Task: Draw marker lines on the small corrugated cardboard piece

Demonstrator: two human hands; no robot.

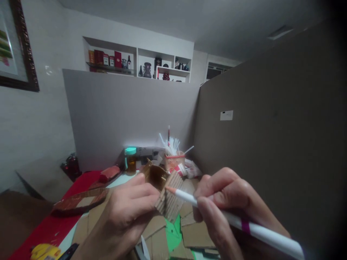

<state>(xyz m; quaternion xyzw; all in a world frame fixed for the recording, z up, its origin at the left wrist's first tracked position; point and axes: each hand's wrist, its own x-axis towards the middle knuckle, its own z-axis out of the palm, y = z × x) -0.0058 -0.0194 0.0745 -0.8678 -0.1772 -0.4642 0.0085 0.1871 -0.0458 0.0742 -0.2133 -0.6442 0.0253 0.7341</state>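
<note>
Between its thumb and fingers, my left hand [130, 209] pinches a small piece of corrugated cardboard [173, 200] with a ridged face. My right hand [230, 206] is closed around a white paintbrush [265, 234] with a purple band. The pointed orange tip of the brush touches the cardboard piece near its upper left edge. Just behind the piece stands a curved brown cardboard form [153, 175], open toward me and partly covered by my left hand.
Flat cardboard pieces [196, 234] and a green sheet [173, 233] cover the tabletop. Farther back are a teal-lidded jar [131, 162], a container of white sticks [175, 160] and a tipped paper cup [179, 169]. A yellow object [46, 251] lies front left. Grey partitions [130, 115] enclose the table.
</note>
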